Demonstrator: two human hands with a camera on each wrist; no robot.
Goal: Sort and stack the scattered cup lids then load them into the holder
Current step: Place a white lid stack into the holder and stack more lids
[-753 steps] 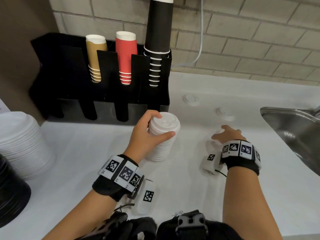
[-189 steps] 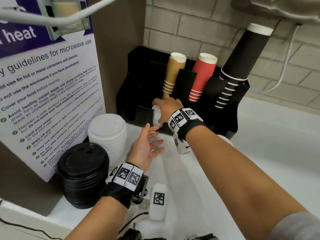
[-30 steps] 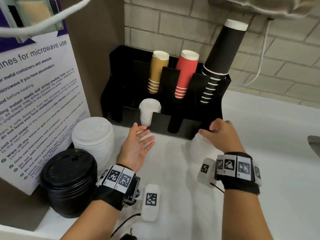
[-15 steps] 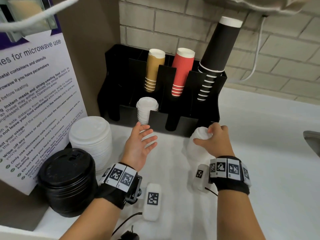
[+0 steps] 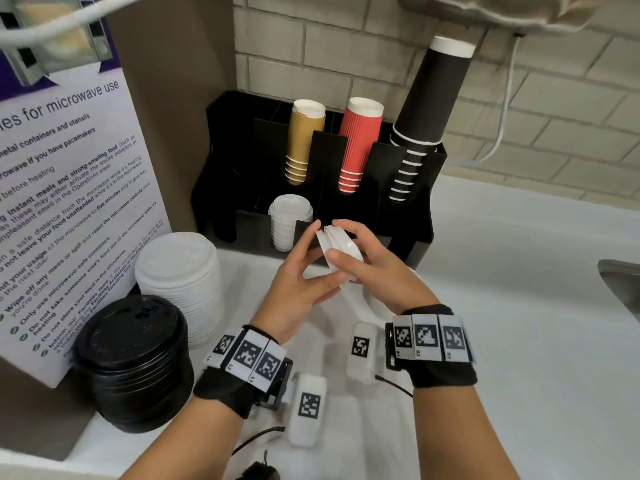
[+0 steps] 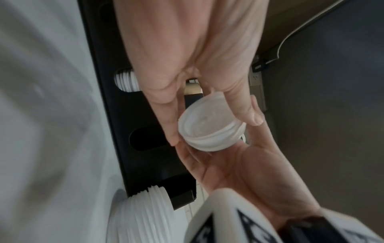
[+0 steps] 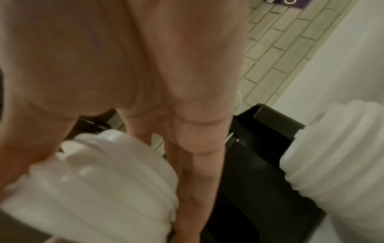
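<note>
One white lid stack (image 5: 290,220) already sits in the holder (image 5: 420,244). Both hands' grips close on a second small stack (image 5: 337,249): right hand (image 5: 377,271), left hand (image 5: 298,285). Loading it remains.

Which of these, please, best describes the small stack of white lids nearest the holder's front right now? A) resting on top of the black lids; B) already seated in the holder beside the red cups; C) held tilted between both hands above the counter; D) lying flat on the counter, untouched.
C: the small stack of white lids sits tilted between the left hand and the right hand, in front of the holder.
</note>
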